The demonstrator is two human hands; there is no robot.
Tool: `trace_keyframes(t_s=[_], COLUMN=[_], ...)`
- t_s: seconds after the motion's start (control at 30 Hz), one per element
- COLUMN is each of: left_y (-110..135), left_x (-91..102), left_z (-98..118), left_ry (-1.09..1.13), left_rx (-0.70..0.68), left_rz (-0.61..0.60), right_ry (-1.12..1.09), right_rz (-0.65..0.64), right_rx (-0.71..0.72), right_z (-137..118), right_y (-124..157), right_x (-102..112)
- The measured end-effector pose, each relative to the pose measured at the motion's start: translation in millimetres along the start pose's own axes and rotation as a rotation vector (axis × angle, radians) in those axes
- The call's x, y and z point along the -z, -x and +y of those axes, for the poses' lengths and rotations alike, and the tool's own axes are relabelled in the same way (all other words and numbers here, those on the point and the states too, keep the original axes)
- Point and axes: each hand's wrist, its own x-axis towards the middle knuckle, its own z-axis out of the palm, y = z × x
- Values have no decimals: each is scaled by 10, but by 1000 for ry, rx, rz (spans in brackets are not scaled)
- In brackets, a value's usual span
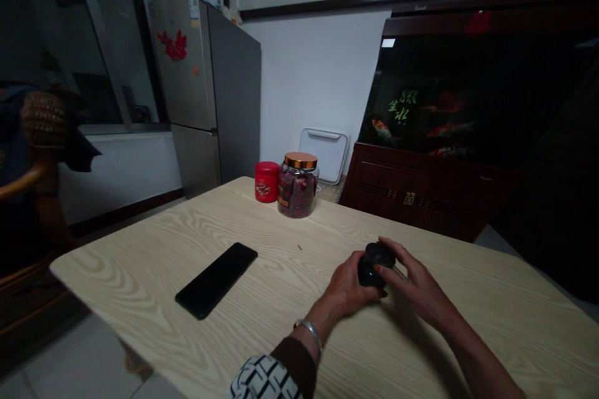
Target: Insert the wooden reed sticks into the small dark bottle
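Note:
A small dark, glossy round jar with a black lid (379, 255) is between my two hands, just above or on the pale wooden table (262, 336). My left hand (349, 287) is wrapped round its lower body from the left. From the right, my right hand (414, 277) grips the lid, thumb in front and fingers at the far side. Whether the lid is loose on the jar cannot be made out. Left of my hands lies a black smartphone (218, 279), flat on the table with its screen dark.
At the table's far edge stand a red canister (267, 182) and a clear jar with a copper lid (298, 187), full of dark reddish pieces. Beyond are a fridge (234, 93), a white panel (324, 154) and a fish tank (435, 100). A wooden chair (28, 181) is at left.

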Motion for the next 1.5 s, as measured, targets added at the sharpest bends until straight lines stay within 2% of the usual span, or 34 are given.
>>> trace_keyframes(t_s=[0.2,0.57,0.67,0.73,0.8,0.87,0.97,1.03,1.2,1.33,1.4,1.5], left_y=[-3,27,43,46,40,26,5,-4,-3,2,10,50], left_x=[-17,-21,-1,58,149,251,352,351,204,153,146,121], left_z=[-39,-11,-6,6,18,21,2,-19,-44,-31,-16,21], left_ry=[5,35,95,210,361,480,540,550,550,540,532,503], left_rx=[-1,-30,-30,-33,-2,57,133,177,210,193,183,165], left_rz=[9,-6,-95,-192,-238,-173,58,161,140,122,127,141], right_ry=[109,119,120,112,99,88,77,67,34,-12,-58,-124], right_rz=[107,123,130,139,151,164,155,135,92,105,131,182], right_rx=[21,30,28,26,16,-2,-16,-23,-69,-94,-107,-171], right_z=[16,-3,-26,-46,-70,-99,-152,-189,-301,-381,-349,-172], right_y=[2,76,113,144,190,261,414,524,694,734,767,831], right_x=[-87,-101,-80,-59,-36,-15,0,0,0,20,19,12])
